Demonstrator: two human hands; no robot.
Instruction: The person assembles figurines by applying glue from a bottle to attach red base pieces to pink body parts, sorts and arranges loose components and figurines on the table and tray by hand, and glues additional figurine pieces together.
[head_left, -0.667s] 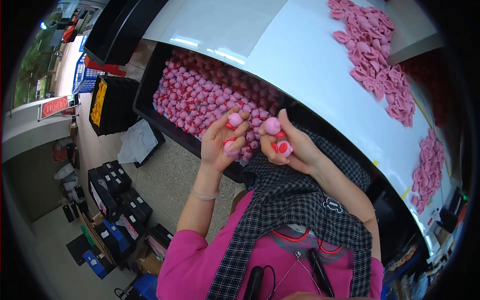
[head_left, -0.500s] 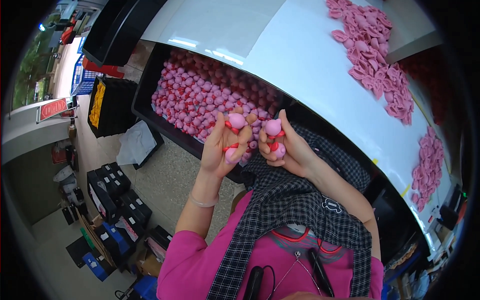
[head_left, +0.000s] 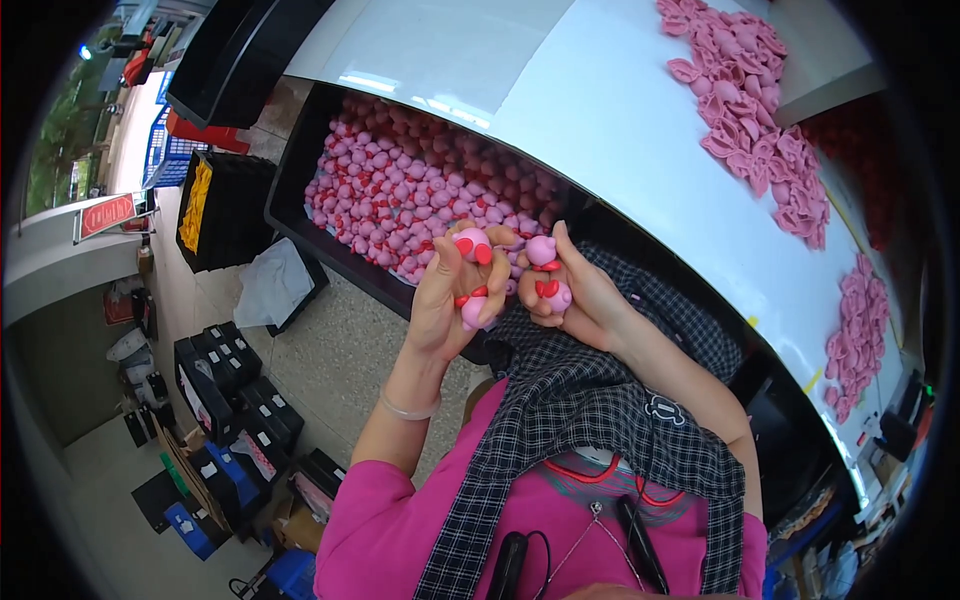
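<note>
Both hands are raised side by side at the near edge of a deep black bin. My left hand [head_left: 437,292] is closed around two small round pink figures with red feet: one pink figure [head_left: 468,238] sits by the fingertips, the other [head_left: 473,314] lower against the palm. My right hand [head_left: 585,300] likewise grips two, an upper pink figure [head_left: 541,249] between thumb and fingers and a lower pink figure [head_left: 559,297] in the curled fingers. Behind them the black bin [head_left: 282,195] holds a heap of similar pink-and-red figures [head_left: 400,190].
A white table [head_left: 620,110] curves along the right, bearing piles of pink petal-shaped pieces [head_left: 740,110] and a smaller pink pile [head_left: 857,330]. Left stand a black crate with yellow contents [head_left: 198,205] and several dark boxes [head_left: 225,365]. A checked cloth [head_left: 670,300] hangs by my right forearm.
The upper figure in my left hand has turned so its red feet face up. Both figures in my right hand have shifted slightly, and the hands are a little closer together.
</note>
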